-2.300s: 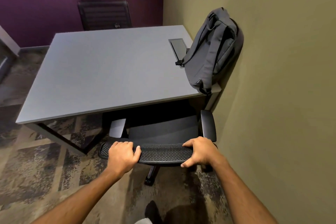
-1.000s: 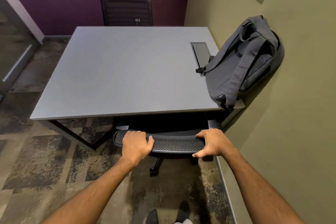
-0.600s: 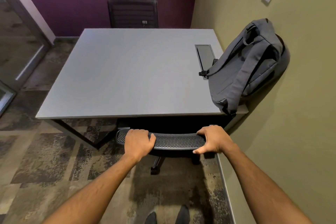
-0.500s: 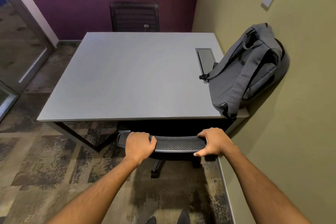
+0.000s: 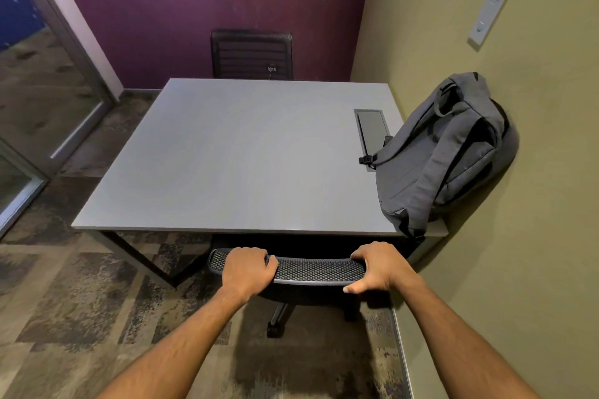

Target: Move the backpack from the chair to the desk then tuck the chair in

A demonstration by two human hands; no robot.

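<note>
Both hands, left hand [image 5: 248, 269] and right hand [image 5: 376, 266], clench the mesh chair back [image 5: 312, 270] at the desk [image 5: 243, 155] edge. The grey backpack [image 5: 444, 152] leans on the desk's right corner against the wall; a second chair [image 5: 252, 53] stands beyond the desk.

- The chair's [image 5: 316, 270] seat is hidden beneath the desk [image 5: 246, 159].
- The far chair's [image 5: 252, 53] lower part sits behind the desk.
- Both forearms are cut off by the bottom edge.

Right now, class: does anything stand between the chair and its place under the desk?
Nothing visible does. The left hand and right hand grip the chair backrest, whose seat is already beneath the desk. The backpack sits on top, beside the wall.
</note>
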